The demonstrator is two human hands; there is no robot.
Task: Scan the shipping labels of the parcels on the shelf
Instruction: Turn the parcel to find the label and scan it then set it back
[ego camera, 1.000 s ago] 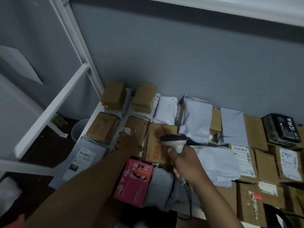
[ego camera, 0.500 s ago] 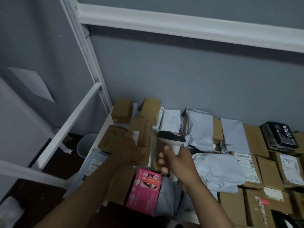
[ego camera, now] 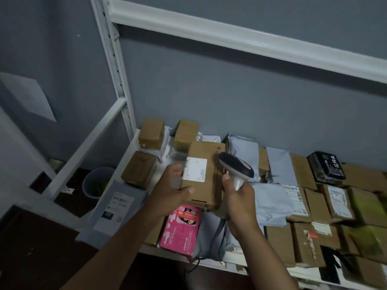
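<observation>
Brown corrugated cardboard, being pinched at its lower left edge by the left hand (ego camera: 171,189): thumb lying across the front face, fingers curling behind. Cardboard parcel (ego camera: 204,174) being held clear above the shelf (ego camera: 134,147), tilted toward the camera, front face up and forward. Long axis running from near edge to far edge, roughly upright in the view, leaning slightly right. White shipping label (ego camera: 195,169) sitting on the upper left of that face, its barcode strip along the top edge, printed side facing the viewer. Judged light and stiff, since one hand is carrying it by a single edge without sag; flat faces likely a little slick, so gripping across an edge or corner looking safer than pressing on a face, and keeping fingers off the label. Right hand (ego camera: 238,204) curling tightly around the handle of the grey barcode scanner (ego camera: 235,167), head just beside the parcel's right edge, window apparently aimed left toward the label; cable trailing down below the wrist. Further out, a pink box (ego camera: 181,231), grey mailer bags (ego camera: 244,158) and other brown cartons lying flat on the shelf.
</observation>
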